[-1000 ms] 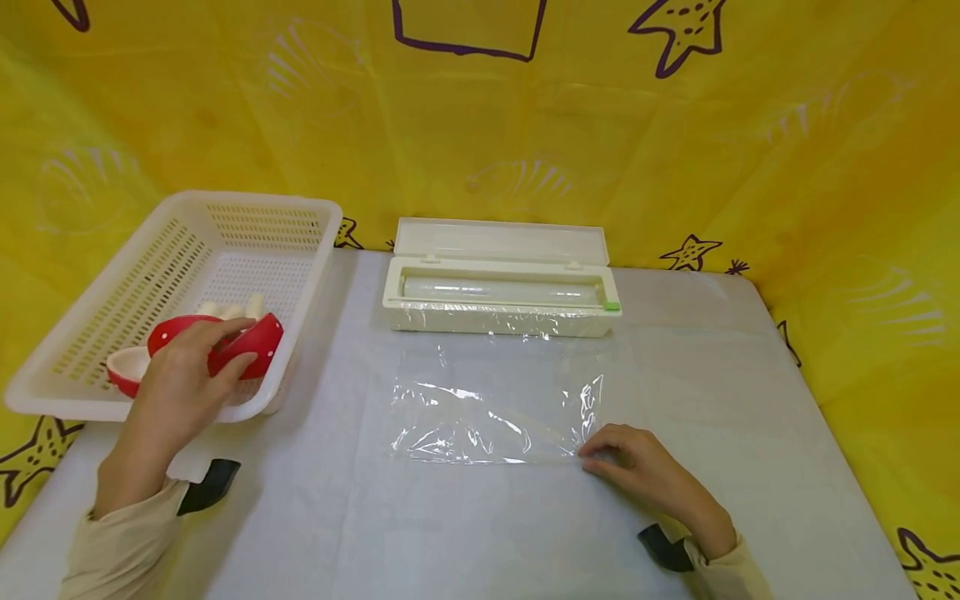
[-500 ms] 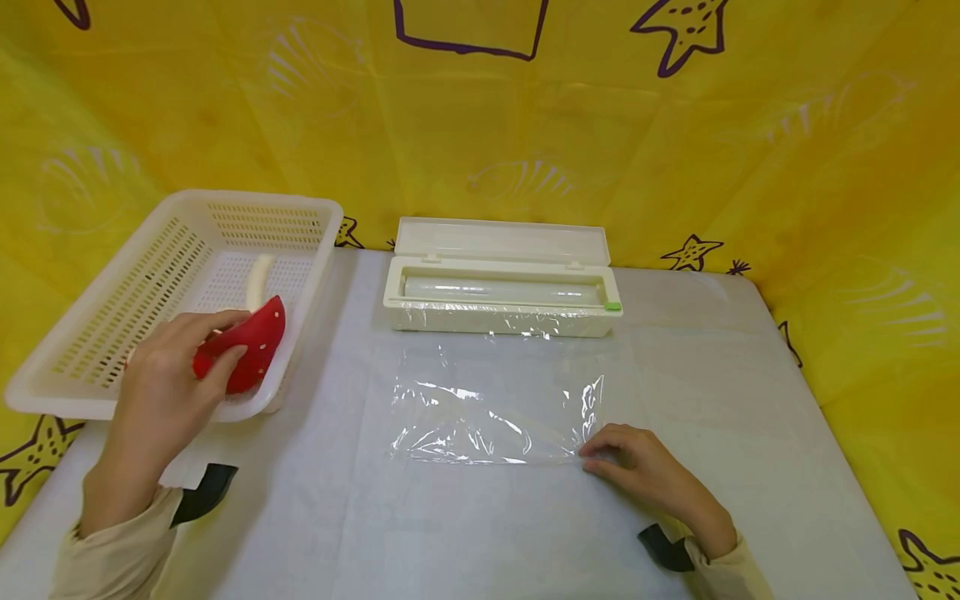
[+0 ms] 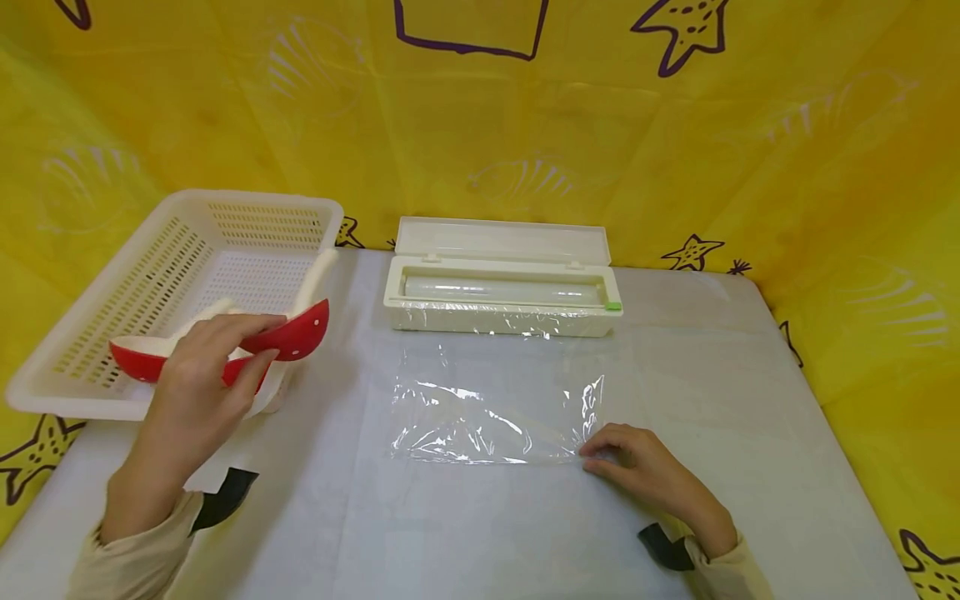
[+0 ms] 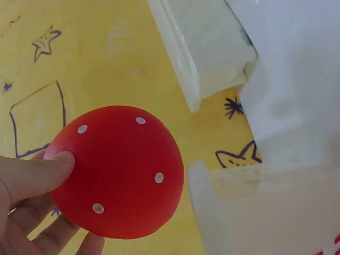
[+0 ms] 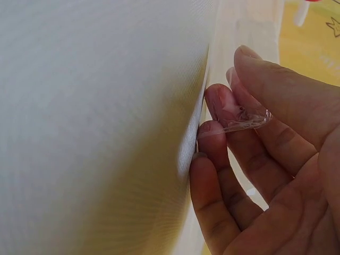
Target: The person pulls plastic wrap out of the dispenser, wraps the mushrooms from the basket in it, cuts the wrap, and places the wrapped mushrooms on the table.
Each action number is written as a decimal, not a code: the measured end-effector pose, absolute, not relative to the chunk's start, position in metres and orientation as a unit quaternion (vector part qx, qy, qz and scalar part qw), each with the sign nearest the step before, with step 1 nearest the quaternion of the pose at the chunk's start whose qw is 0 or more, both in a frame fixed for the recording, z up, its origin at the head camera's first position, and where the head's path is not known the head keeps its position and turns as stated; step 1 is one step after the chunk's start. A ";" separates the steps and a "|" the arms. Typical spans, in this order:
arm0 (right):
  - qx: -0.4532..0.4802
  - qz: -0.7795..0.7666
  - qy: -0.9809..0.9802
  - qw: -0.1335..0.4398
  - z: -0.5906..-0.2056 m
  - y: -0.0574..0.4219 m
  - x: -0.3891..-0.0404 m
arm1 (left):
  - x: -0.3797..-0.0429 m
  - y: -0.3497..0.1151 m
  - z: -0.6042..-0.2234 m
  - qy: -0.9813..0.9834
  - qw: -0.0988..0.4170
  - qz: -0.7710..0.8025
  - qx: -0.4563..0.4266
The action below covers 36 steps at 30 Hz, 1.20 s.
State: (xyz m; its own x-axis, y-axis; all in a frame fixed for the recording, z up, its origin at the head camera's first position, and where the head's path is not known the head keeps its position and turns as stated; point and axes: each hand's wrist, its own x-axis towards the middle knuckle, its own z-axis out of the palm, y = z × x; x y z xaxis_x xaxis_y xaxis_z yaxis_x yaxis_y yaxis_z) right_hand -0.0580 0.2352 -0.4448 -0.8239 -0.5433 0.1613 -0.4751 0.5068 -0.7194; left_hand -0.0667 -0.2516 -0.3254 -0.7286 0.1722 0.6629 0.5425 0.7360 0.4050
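Note:
My left hand (image 3: pixel 197 379) grips the red bowl of a ladle (image 3: pixel 306 332) with white dots, its white handle slanting up and away over the basket's right rim. In the left wrist view, the thumb lies on the outside of that dotted bowl (image 4: pixel 119 175). Another red ladle (image 3: pixel 135 363) with a white inside lies in the basket, partly hidden behind my hand. On the table, my right hand (image 3: pixel 648 468) pinches the near right corner of a sheet of clear plastic wrap (image 3: pixel 480 421). Crumpled film (image 5: pixel 247 123) shows among its fingers in the right wrist view.
A white plastic basket (image 3: pixel 45 398) stands at the left. The cream wrap dispenser (image 3: pixel 498 322) sits at the back centre, lid raised, roll inside and a green slider at its right end. A yellow patterned cloth (image 3: pixel 480 125) hangs behind the table.
My left hand has lifted the ladle from the basket and moved it right, to the rim, turning its handle upward. The right hand and wrap have stayed put.

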 end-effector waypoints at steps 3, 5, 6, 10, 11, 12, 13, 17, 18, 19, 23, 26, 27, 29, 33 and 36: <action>-0.293 -0.399 0.868 0.044 -0.445 0.235 -0.058 | -0.067 -0.248 -0.327 -0.871 0.300 -0.318 -0.224; -0.293 -0.399 0.868 0.045 -0.444 0.236 -0.058 | -0.068 -0.245 -0.328 -0.865 0.299 -0.327 -0.236; -0.293 -0.398 0.868 0.046 -0.444 0.236 -0.058 | -0.068 -0.244 -0.328 -0.864 0.295 -0.330 -0.240; -0.293 -0.399 0.868 0.047 -0.443 0.235 -0.057 | -0.071 -0.238 -0.330 -0.857 0.286 -0.339 -0.261; -0.294 -0.399 0.867 0.047 -0.443 0.235 -0.057 | -0.072 -0.236 -0.331 -0.854 0.283 -0.344 -0.267; -0.294 -0.400 0.867 0.046 -0.442 0.234 -0.057 | -0.073 -0.235 -0.332 -0.851 0.281 -0.349 -0.273; -0.294 -0.400 0.867 0.045 -0.442 0.234 -0.057 | -0.074 -0.233 -0.334 -0.847 0.281 -0.354 -0.280; -0.293 -0.399 0.868 0.045 -0.441 0.233 -0.057 | -0.078 -0.226 -0.340 -0.841 0.259 -0.366 -0.302; -0.292 -0.398 0.868 0.045 -0.441 0.233 -0.057 | -0.079 -0.224 -0.341 -0.843 0.251 -0.365 -0.304; -0.292 -0.397 0.869 0.044 -0.442 0.233 -0.057 | -0.080 -0.222 -0.341 -0.845 0.244 -0.364 -0.306; -0.298 -0.400 0.866 0.038 -0.441 0.232 -0.057 | -0.082 -0.214 -0.344 -0.858 0.216 -0.354 -0.303; -0.299 -0.400 0.866 0.033 -0.441 0.232 -0.057 | -0.085 -0.208 -0.348 -0.867 0.194 -0.350 -0.298; -0.300 -0.400 0.865 0.033 -0.441 0.232 -0.057 | -0.085 -0.206 -0.350 -0.868 0.185 -0.351 -0.298; -0.298 -0.399 0.866 0.033 -0.441 0.232 -0.057 | -0.088 -0.203 -0.353 -0.868 0.169 -0.358 -0.300; -0.292 -0.398 0.869 0.038 -0.442 0.232 -0.057 | -0.094 -0.196 -0.358 -0.863 0.136 -0.379 -0.305; -0.289 -0.399 0.870 0.041 -0.442 0.233 -0.057 | -0.098 -0.191 -0.363 -0.857 0.115 -0.393 -0.313</action>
